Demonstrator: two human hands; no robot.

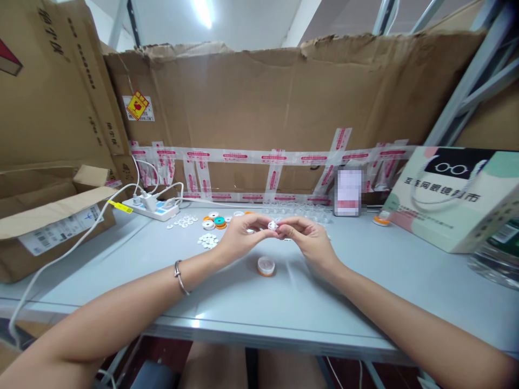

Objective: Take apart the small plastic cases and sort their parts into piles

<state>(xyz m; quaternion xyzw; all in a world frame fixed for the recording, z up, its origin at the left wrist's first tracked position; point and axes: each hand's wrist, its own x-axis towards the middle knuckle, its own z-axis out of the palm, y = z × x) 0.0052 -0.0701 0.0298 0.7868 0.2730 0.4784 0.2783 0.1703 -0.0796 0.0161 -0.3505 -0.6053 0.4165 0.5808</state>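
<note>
Both my hands meet above the middle of the table, fingertips pinched on one small white plastic part [272, 225]. My left hand [245, 236] grips it from the left between thumb and fingers. From the right, my right hand [304, 236] holds its other side; the part's finer shape is too small to tell. Below my hands stands a small round container [266, 266] with a clear top and an orange base. Behind my left hand lie white and orange round pieces [208, 223] and a teal one [219, 221]. A pile of small white discs [208, 241] lies to the left.
Several clear round cups [298, 210] stand along the back. A phone [348, 192] leans against the cardboard wall [259, 102]. At left are a power strip [152, 207] and an open carton [52, 227]; at right, a printed gift box [446, 200] and a clear bottle [497, 259].
</note>
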